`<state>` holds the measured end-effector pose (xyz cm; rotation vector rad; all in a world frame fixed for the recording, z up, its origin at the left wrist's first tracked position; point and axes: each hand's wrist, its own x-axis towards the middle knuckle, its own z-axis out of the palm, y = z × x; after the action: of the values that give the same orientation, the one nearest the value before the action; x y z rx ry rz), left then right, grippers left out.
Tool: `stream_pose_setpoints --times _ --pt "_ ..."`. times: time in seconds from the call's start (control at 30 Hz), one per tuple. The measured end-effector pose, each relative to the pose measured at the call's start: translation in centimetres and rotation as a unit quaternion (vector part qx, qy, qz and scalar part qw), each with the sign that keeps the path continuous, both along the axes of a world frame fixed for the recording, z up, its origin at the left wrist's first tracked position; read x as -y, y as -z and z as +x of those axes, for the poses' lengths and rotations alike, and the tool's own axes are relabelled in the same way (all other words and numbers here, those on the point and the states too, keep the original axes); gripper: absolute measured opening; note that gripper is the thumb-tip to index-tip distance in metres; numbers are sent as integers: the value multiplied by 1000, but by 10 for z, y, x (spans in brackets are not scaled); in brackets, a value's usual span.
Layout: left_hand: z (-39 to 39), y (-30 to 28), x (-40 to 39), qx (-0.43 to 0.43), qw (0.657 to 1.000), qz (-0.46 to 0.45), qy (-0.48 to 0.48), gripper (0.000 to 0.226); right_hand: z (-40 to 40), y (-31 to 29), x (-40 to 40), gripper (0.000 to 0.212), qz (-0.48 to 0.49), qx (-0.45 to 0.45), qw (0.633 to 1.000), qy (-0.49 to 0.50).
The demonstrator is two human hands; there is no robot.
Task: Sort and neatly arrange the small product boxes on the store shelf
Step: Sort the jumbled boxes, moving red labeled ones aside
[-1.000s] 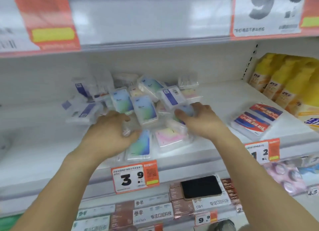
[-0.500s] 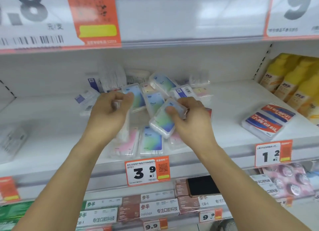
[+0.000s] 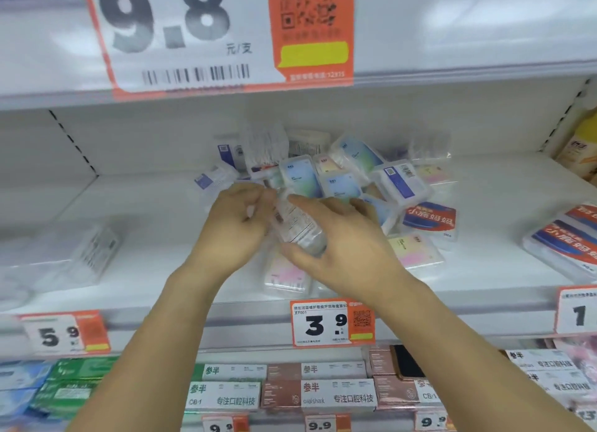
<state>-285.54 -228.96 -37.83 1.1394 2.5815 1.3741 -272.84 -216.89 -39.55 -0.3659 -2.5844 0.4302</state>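
While I watch through the head camera, my right hand (image 3: 342,247) curls round a clear plastic box (image 3: 298,226) held above the white shelf (image 3: 145,263), printed label up. My left hand (image 3: 234,228) pinches its left end; the jumbled box pile (image 3: 339,179) lies just behind.

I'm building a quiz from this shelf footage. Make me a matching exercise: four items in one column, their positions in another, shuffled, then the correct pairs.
Items:
1. clear box with printed label
2. pink box
3. red and blue packet
4. 3.9 price tag

Positions:
A. on the shelf edge, below the hands
B. held between the left hand and right hand
C. right of the pile, beside the right hand
D. flat at the shelf front, under the hands

Pairs: 1-B, 2-D, 3-C, 4-A
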Motion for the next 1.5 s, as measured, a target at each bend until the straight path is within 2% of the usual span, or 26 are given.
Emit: stream_pose_setpoints --times 0.03,0.1,0.2,0.27,0.37,0.47,0.6,0.67,0.73,0.83,0.93,1.0,1.07,1.13,1.17,1.23,1.3,1.4,1.5 --pt "-7 2 5 -12 999 25 -38 24 -1 0 -2 65 -8 -7 1000 0" --pt "-28 10 15 -37 994 15 -103 25 0 2 -6 65 -21 -36 999 0" --pt "-50 27 22 19 991 -88 -99 61 -1 4 -7 75 -16 -57 998 10" --pt "-54 35 18 39 990 -107 -84 69 -3 7 -8 75 -8 -46 999 15" --pt "-52 37 11 46 993 -22 -105 58 -6 9 -6 60 -5 -55 998 34" --pt "-50 24 16 53 985 25 -161 42 -7 6 -1 54 -21 -103 993 45" --pt "-47 -9 29 199 951 160 -176 22 -6 -4 2 43 -56 -189 980 15" --pt "-36 -27 35 279 930 186 -149 32 -6 -8 7 42 -79 -210 975 -2" --pt "-19 -36 37 309 929 164 -122 48 -4 -12 14 49 -147 -206 967 -36" --pt "7 -32 33 281 954 97 -43 75 -2 -14 19 59 -275 -156 946 -77" --pt "20 -26 28 228 971 21 67 66 -2 -13 14 48 -304 -152 938 -61" --pt "12 -23 23 187 982 8 31 58 -2 -11 11 46 -309 -175 934 -40" --pt "-15 -11 20 119 989 18 -87 42 -1 -12 10 47 -313 -196 929 -22" --pt "-49 2 17 23 982 1 -189 19 0 -13 9 45 -305 -217 927 -8" --pt "-68 10 16 -9 979 -21 -201 17 2 -14 7 43 -302 -227 926 -1" --pt "-99 23 11 -38 979 -98 -176 38 7 -15 4 42 -307 -245 920 14" --pt "-117 28 6 -22 978 -149 -144 55 11 -17 1 43 -315 -253 914 27" --pt "-129 34 3 31 984 -118 -129 54 15 -20 -1 44 -331 -252 909 39" --pt "-127 37 13 -18 985 -89 -149 42 16 -23 -1 45 -346 -263 900 46"
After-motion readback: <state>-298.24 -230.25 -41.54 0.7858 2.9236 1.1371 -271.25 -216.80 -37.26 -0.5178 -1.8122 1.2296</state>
